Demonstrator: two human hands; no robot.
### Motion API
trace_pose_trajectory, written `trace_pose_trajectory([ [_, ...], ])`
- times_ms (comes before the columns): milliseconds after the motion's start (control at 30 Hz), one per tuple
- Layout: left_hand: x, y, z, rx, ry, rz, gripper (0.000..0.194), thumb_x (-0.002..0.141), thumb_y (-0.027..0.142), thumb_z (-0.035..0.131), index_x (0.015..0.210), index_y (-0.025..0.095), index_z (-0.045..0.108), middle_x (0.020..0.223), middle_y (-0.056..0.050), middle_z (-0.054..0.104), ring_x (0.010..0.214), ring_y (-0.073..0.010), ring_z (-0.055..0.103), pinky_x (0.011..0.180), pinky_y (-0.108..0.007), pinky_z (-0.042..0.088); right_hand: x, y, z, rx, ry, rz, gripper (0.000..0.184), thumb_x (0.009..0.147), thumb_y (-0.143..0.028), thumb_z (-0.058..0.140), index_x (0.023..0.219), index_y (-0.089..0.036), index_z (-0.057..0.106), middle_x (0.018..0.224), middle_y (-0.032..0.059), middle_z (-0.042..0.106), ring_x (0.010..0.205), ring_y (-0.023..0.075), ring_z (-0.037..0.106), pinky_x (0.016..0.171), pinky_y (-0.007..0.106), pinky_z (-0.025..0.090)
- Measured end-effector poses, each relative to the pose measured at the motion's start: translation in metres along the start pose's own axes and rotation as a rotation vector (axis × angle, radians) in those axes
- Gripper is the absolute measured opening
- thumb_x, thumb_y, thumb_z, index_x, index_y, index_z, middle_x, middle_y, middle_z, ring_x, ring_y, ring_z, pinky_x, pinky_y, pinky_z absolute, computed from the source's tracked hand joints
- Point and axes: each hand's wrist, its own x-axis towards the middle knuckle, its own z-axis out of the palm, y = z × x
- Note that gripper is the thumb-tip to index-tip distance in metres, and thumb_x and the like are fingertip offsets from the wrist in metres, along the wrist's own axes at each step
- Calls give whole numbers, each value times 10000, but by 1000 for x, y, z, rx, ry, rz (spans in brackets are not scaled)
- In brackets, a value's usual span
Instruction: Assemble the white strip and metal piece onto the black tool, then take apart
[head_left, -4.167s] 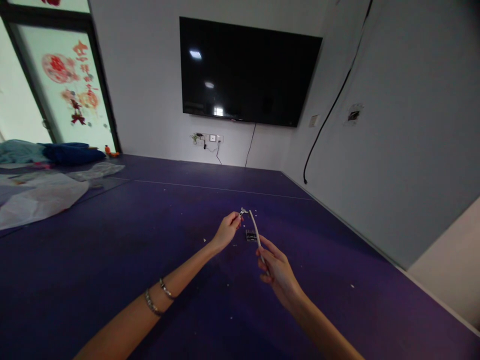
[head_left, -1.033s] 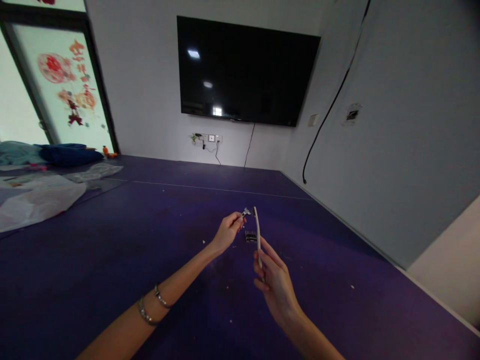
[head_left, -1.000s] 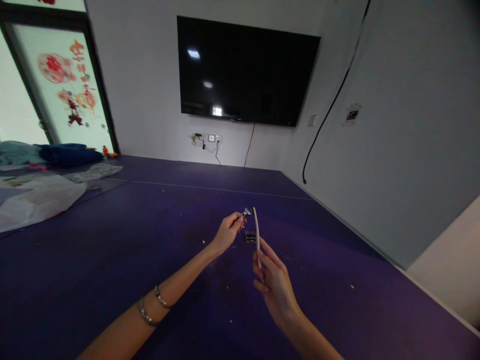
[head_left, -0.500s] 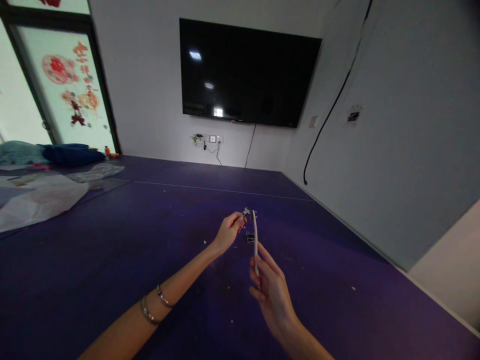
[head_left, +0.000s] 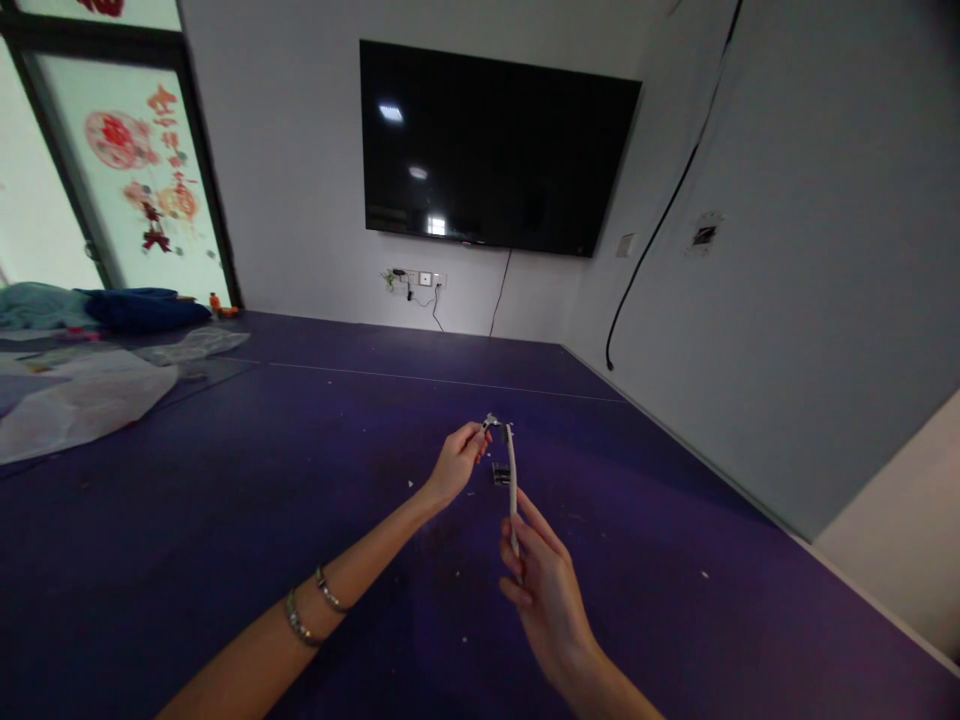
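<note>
My left hand [head_left: 454, 468], with two bracelets on its arm, is closed on a small silvery piece [head_left: 489, 422] that sticks out past the fingertips; its exact kind I cannot make out. In my right hand [head_left: 546, 575] a long, thin, pale strip [head_left: 513, 465] is held nearly upright between thumb and fingers. Its dark upper end stands close to the silvery piece; whether they touch I cannot tell. Just left of the strip, a small dark item [head_left: 501, 474] shows low on the purple surface, partly hidden by it.
Small white scraps [head_left: 410, 484] dot the purple surface [head_left: 300, 520]. Plastic sheeting [head_left: 90, 400] and a dark blue cloth [head_left: 146, 310] lie at the left. A television [head_left: 495, 150] hangs on the far wall. A black cable [head_left: 660, 225] dangles at the right.
The silvery piece has shifted very slightly left and the strip very slightly right and down. Both hands keep their grips.
</note>
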Motion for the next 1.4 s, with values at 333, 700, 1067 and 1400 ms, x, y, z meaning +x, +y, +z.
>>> trace_pose_trajectory([
  [333,0,1,1,-1,5,-3,220,845,307,398,754,149,521,591,31,427,529,-91,393,536,-215,327,1,1,0,-5,-24,6,488,695,-256,643,1171,-227,539,710,-27,496,454,28,305,353,131,151],
  [700,3,-5,-1,-56,23,-1,234,831,350,432,738,152,515,586,35,419,518,-83,385,524,-212,328,-8,5,3,-29,-21,25,499,690,-257,642,1175,-215,534,704,-27,497,445,25,302,358,139,146],
  [1067,3,-10,-7,-151,-87,-106,291,803,406,477,865,136,569,609,39,416,518,-71,376,495,-197,305,53,-70,12,-117,-70,-501,337,736,-394,613,1005,-192,604,610,-48,462,411,32,281,369,190,184],
  [1400,2,-11,-8,-83,-78,-68,175,789,309,547,837,163,464,632,47,490,538,-71,425,540,-204,333,112,-92,-24,-527,37,-566,437,708,-535,585,532,-137,562,442,-43,386,369,44,291,369,212,175],
])
